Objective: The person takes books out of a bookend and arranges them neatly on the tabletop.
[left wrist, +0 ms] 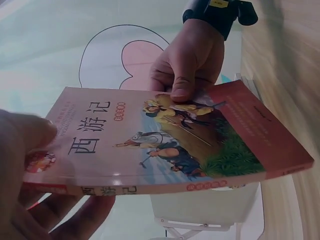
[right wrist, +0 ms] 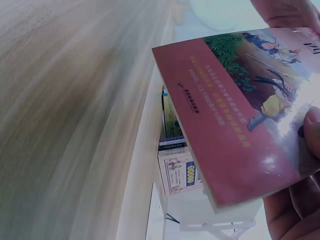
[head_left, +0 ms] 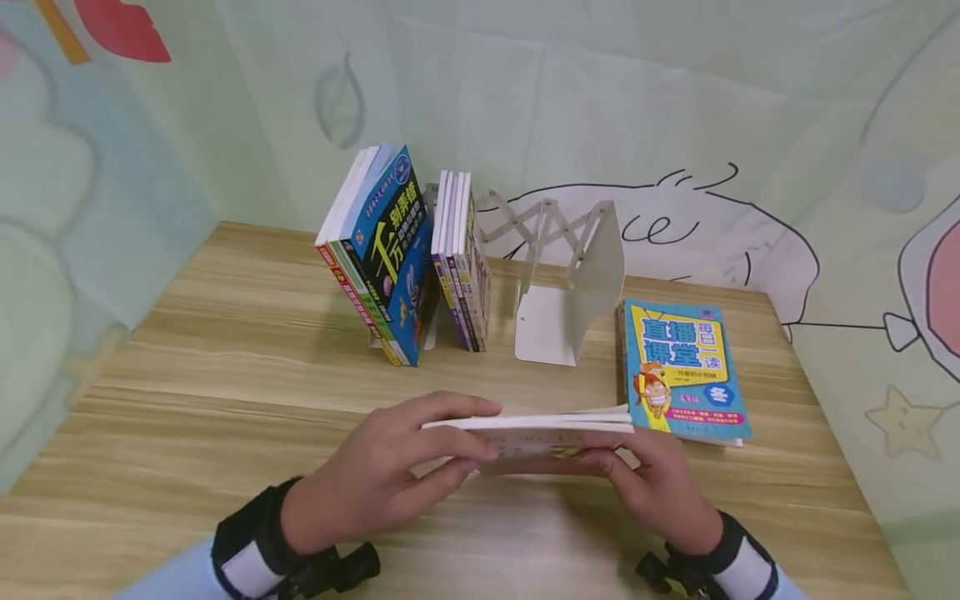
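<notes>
Both hands hold a thin paperback book [head_left: 551, 450] above the front middle of the table, its page edges upward in the head view. Its pink and red cover [left wrist: 165, 135] carries large Chinese characters and a picture of figures with a white horse. At one end, my left hand [head_left: 367, 475] grips it with the thumb on the cover and fingers behind. My right hand [head_left: 663, 483] pinches the edge near the other end, thumb on the cover, as the left wrist view shows. The same cover [right wrist: 225, 125] fills much of the right wrist view.
A white expandable metal bookend rack [head_left: 555, 325] stands at the back of the wooden table [head_left: 225, 350]. Taller books [head_left: 382, 258] lean in its left section, with several thinner ones [head_left: 461, 267] beside them. A stack of blue-covered books [head_left: 682, 375] lies to the right.
</notes>
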Motion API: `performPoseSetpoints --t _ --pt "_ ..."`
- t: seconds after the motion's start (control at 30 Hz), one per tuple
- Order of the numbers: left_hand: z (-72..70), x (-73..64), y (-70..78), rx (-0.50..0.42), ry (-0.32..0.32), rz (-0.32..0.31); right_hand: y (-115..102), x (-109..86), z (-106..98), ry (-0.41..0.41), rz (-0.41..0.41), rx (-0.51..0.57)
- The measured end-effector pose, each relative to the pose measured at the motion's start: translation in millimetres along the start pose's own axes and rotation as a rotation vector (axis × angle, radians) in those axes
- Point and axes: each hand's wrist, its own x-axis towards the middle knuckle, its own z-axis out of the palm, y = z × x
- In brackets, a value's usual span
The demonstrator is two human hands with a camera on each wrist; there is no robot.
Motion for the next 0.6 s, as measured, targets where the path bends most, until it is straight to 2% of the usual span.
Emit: performPoseSetpoints --t 0.2,0.3,0.43,0.6 --pt "0.4 -4.7 -4.0 0.059 -0.066 -0.170 9 -3.7 -8 0.072 0.006 0.080" --pt "0.2 -7.2 -7.2 0.088 -0.090 -0.227 10 -4.5 -15 0.112 0.069 0.069" --pt "-0.1 -10.2 -11.1 0.113 -0.111 -0.263 9 -4.2 -24 0.170 0.132 0.054" --pt "0.5 -12.2 -14.1 0.116 -0.131 -0.301 12 -3.5 -42 0.281 0.164 0.015"
